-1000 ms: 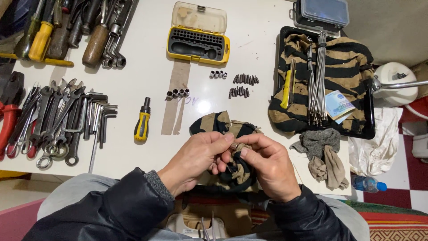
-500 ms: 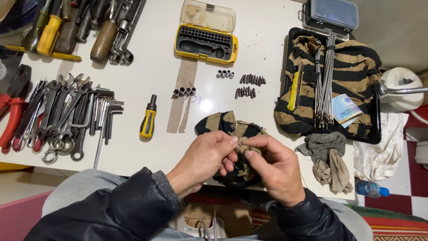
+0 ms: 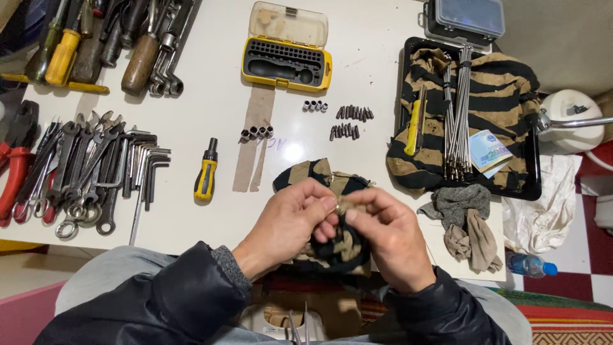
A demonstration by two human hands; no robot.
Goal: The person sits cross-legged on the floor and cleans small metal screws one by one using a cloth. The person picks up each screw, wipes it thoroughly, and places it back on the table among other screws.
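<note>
Both my left hand [image 3: 290,220] and right hand [image 3: 389,233] are pinched shut on a black-and-tan striped cloth [image 3: 338,246] at lower centre, bunched up so my fingertips can work one fold. Above it sit loose dark screwdriver bits [image 3: 348,121] and the yellow bit case [image 3: 286,62]. Versus a second ago, my hands sit closer together, the cloth more gathered.

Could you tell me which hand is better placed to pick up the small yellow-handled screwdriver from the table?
The left hand, probably: the yellow-handled screwdriver lies on its side of the striped cloth, while the right hand would have to cross over.
</note>
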